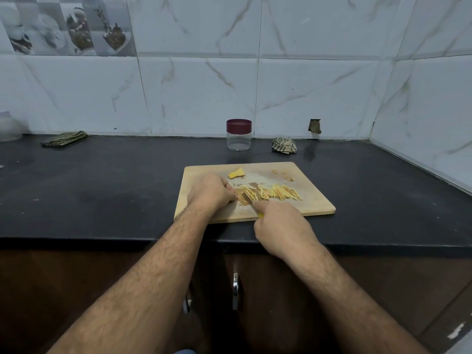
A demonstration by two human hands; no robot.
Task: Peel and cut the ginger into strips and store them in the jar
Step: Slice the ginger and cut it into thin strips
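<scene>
A wooden cutting board (314, 200) lies on the black counter. Yellow ginger strips (278, 192) spread across its middle. A peeled ginger chunk (236, 173) sits near the board's far edge. My left hand (210, 191) rests curled on the board, its fingertips on a ginger piece that is mostly hidden beside the blade. My right hand (281, 223) grips a yellow-handled knife (247, 198), its blade angled toward the left fingertips. A clear jar (239, 139) with a maroon lid stands closed behind the board by the wall.
Peel scraps (286, 175) lie at the board's far right. A crumpled striped cloth (284, 145) sits right of the jar, a folded one (63, 139) far left. A translucent container (9, 129) is at the left edge. Tiled walls bound the counter behind and to the right.
</scene>
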